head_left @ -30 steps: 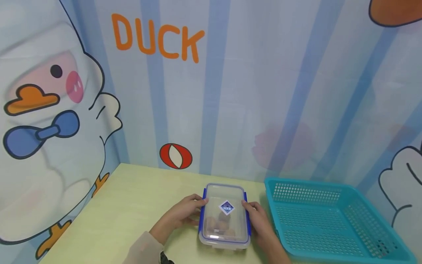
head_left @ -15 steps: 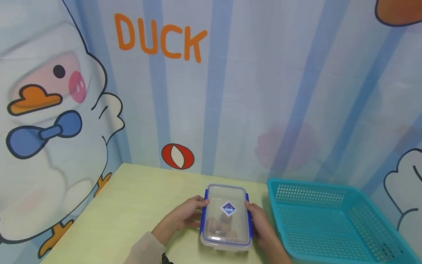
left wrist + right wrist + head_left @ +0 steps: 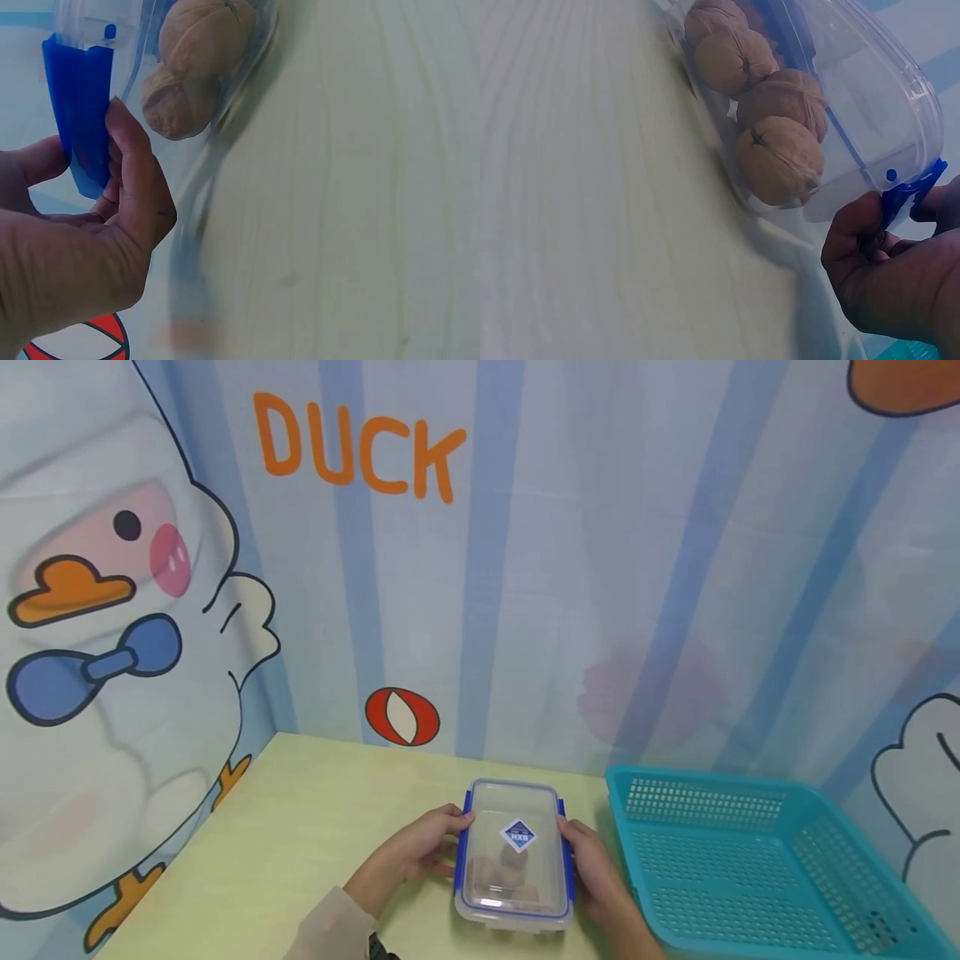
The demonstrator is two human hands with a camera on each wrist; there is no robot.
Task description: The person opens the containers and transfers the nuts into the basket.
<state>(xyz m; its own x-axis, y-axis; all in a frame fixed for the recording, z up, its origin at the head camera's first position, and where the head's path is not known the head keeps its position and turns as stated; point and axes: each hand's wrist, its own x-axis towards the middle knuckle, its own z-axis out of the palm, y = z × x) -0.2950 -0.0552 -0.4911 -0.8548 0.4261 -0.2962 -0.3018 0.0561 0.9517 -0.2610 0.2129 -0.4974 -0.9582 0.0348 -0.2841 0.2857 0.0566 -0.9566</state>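
Observation:
A clear plastic food container (image 3: 517, 893) with a blue-edged lid and a diamond sticker stands on the table between both hands. Several walnuts (image 3: 784, 161) lie inside it, toward the near end in the head view. At its left side, my left hand (image 3: 431, 843) grips the edge, thumb on top by the blue side latch (image 3: 82, 112) and fingers on the other face. My right hand (image 3: 592, 860) holds the opposite side likewise, thumb and fingers about the blue latch (image 3: 907, 199). The lid is on; how firmly the latches sit cannot be told.
To the right stands a turquoise perforated basket (image 3: 645, 893), close beside the right hand. The pale yellow table (image 3: 300, 827) stretches left of the container. A printed duck curtain (image 3: 555, 568) rises behind the table's back edge.
The view shifts very slightly. Both hands keep their hold on the container, which stays in place with no visible change to its lid.

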